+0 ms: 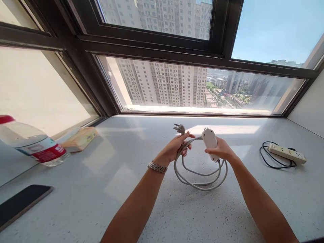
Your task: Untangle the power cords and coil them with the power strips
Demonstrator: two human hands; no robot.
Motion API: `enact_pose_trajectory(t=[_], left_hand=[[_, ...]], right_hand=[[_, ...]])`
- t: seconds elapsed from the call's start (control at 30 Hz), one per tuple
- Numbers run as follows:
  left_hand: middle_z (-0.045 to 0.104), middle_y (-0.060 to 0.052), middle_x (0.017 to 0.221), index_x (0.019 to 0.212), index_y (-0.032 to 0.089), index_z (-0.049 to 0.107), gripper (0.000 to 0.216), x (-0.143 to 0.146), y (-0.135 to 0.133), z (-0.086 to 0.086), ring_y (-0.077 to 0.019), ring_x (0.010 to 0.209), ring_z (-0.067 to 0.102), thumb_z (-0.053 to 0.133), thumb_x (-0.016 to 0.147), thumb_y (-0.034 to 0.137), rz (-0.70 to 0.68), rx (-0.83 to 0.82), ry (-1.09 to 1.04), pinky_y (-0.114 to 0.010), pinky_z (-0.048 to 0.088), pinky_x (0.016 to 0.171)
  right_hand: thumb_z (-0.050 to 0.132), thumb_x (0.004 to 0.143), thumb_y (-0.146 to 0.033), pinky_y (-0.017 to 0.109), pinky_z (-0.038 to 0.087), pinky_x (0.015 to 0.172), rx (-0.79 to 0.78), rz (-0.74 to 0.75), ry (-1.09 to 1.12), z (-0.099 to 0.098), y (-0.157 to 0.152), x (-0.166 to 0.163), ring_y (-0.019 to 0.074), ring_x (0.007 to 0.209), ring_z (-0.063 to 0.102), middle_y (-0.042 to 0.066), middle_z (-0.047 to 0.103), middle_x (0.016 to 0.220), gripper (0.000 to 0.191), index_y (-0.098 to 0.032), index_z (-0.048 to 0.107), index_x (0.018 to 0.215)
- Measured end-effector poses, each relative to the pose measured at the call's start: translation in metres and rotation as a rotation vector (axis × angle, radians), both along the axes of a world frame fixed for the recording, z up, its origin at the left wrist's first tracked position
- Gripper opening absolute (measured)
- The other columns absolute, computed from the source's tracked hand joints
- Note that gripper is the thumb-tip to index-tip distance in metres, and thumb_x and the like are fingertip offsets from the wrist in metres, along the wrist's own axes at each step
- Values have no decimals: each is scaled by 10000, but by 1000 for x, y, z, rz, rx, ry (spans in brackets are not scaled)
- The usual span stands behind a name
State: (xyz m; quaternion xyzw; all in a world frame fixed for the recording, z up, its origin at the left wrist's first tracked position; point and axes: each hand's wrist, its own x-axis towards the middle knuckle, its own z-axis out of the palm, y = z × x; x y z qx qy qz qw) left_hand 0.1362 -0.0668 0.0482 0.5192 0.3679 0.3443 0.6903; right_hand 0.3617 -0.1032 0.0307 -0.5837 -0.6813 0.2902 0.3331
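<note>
Holding white box [209, 139] and looped cord [205, 189], red bottle label [48, 154] illegible

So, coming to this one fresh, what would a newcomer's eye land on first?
Probably the two bare hands mid-picture: the left hand grips a looped grey cable, its plug poking out just above, while the right hand holds a white block. Next, the large window behind them, with tall buildings outside, and the red-capped bottle at far left.

A silvery metal band [157, 167] of shiny links circles the wrist behind the left hand [175, 147]; both forearms [138, 202] are bare.
</note>
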Motion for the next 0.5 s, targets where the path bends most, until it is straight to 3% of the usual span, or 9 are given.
enact_pose_trajectory(t=[0.1,0.23,0.37,0.5], left_hand=[[442,68,500,990,164,610,459,2,-4,1,-36,359,325,763,693,479,-57,12,-15,-164,300,369],[230,135,450,868,149,610,411,3,-3,6,-7,366,162,832,594,362,164,103,-91,-147,140,359],[209,140,437,784,164,578,348,-4,0,14,-15,363,143,813,569,305,402,159,-222,-161,123,349],[219,139,430,790,175,567,331,-16,-1,23,-21,364,154,800,585,292,503,240,-296,-162,146,349]], right_hand=[[719,623,-426,261,384,547,28,-13,-19,3,-2,-3,163,679,519,8,577,771,386,-189,573,889],[718,617,-437,273,395,562,6,6,64,1,0,-1,171,691,522,13,573,779,394,-189,562,879],[731,588,-501,287,407,573,-48,13,250,0,2,0,174,707,508,28,548,807,469,-180,559,884],[745,561,-531,288,410,575,-77,30,434,5,1,-1,169,712,491,29,527,804,526,-173,571,906]])
